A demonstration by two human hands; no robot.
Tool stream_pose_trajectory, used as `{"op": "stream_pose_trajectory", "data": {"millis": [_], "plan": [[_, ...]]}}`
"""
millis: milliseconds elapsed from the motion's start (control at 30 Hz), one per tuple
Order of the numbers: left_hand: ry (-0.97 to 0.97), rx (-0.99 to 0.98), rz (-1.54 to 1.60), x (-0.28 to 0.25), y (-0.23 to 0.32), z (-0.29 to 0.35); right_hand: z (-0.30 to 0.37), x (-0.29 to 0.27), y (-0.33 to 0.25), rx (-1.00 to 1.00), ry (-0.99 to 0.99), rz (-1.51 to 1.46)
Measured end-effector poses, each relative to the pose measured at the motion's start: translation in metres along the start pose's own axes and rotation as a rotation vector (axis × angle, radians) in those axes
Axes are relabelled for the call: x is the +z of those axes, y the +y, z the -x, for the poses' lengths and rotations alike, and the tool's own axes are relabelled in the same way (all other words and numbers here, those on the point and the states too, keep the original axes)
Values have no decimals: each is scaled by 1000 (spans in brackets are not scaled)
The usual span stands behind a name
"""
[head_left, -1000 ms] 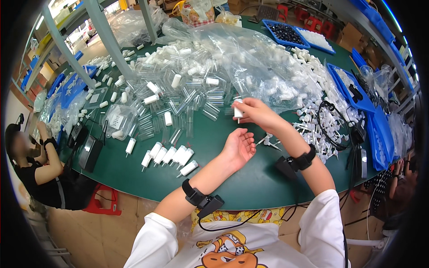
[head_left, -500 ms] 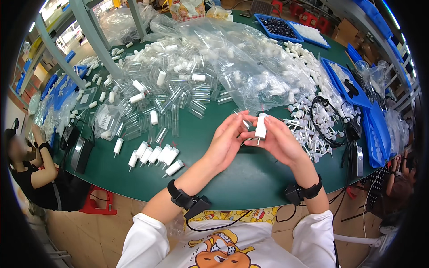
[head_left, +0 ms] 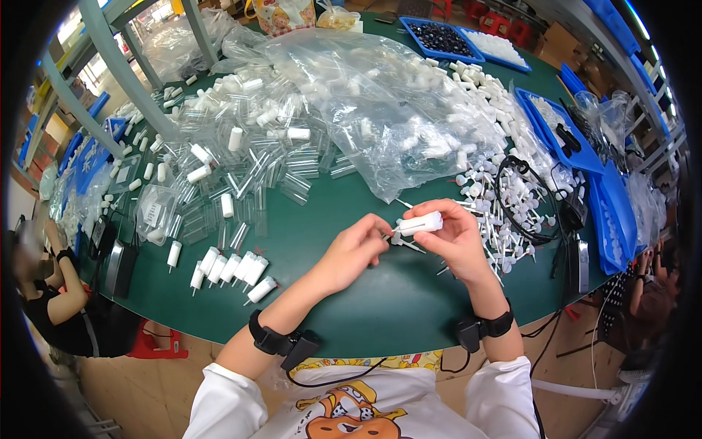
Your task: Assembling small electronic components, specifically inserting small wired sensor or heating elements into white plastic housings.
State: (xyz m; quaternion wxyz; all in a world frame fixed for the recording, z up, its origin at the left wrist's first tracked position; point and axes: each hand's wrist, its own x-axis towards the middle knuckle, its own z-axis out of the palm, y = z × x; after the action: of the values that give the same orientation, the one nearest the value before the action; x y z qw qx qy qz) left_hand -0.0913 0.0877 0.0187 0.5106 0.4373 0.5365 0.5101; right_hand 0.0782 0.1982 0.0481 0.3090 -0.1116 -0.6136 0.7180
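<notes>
A white cylinder with a thin stem (head_left: 422,223) is in my right hand (head_left: 461,241), its fingers wrapped round the body. It lies nearly level, its narrow end pointing left. My left hand (head_left: 355,254) pinches at that narrow end, thumb and forefinger together on the stem; the very tip is hidden. Just beyond and below my right fingers lie a few thin white stemmed pieces (head_left: 409,245). To the left on the table, several similar white cylinders (head_left: 257,271) lie side by side in a short row.
Clear tubes (head_left: 296,186) and white cylinders are heaped behind, partly under a plastic bag (head_left: 387,157). White disc-headed stems (head_left: 501,219) lie at right beside a black cable (head_left: 504,194). Blue trays (head_left: 610,219) line the right edge; grey posts (head_left: 135,80) stand at left. Another person (head_left: 58,293) sits at left.
The white cylinder has turned from upright to nearly level, its narrow end now toward my left hand. My left fingers have come together on it. The whole view has shifted slightly.
</notes>
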Motion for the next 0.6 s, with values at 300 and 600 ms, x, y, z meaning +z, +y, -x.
{"op": "stream_pose_trajectory", "data": {"millis": [300,600], "plan": [[49,127,-356,11,16,5,-1,-2,7,21,-50,111],[30,167,-423,9,8,6,2,3,11,82,-84,178]]}}
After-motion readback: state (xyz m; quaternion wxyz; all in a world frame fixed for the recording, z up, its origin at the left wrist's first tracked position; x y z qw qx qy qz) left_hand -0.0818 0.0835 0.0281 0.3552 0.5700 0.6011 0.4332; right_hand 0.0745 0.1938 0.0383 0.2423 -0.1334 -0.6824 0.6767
